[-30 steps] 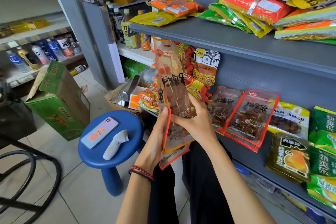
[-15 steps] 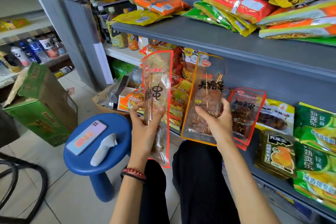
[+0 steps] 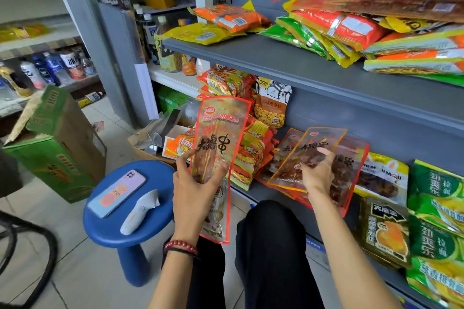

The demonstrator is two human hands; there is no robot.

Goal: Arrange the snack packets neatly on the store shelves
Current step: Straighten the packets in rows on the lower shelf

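My left hand (image 3: 193, 190) grips a tall red-edged skewer snack packet (image 3: 221, 133), held upright in front of the lower shelf. My right hand (image 3: 317, 173) rests with fingers spread on an orange-edged skewer packet (image 3: 298, 170) that lies on a stack of red-edged skewer packets (image 3: 351, 165) on the grey lower shelf (image 3: 253, 193). Whether the fingers pinch it or only press it is hard to tell. Noodle packets (image 3: 251, 158) lie between the two hands.
A blue stool (image 3: 110, 231) at my left knee carries a phone (image 3: 118, 193) and a white handheld device (image 3: 139, 211). A green carton (image 3: 52, 155) stands on the floor. Green packets (image 3: 437, 211) fill the shelf's right end; the upper shelf (image 3: 288, 65) holds piled packets.
My hands have separated the packets. The right hand has carried the orange-edged packet right and down onto the shelf stack. The left hand has turned its packet face-on.
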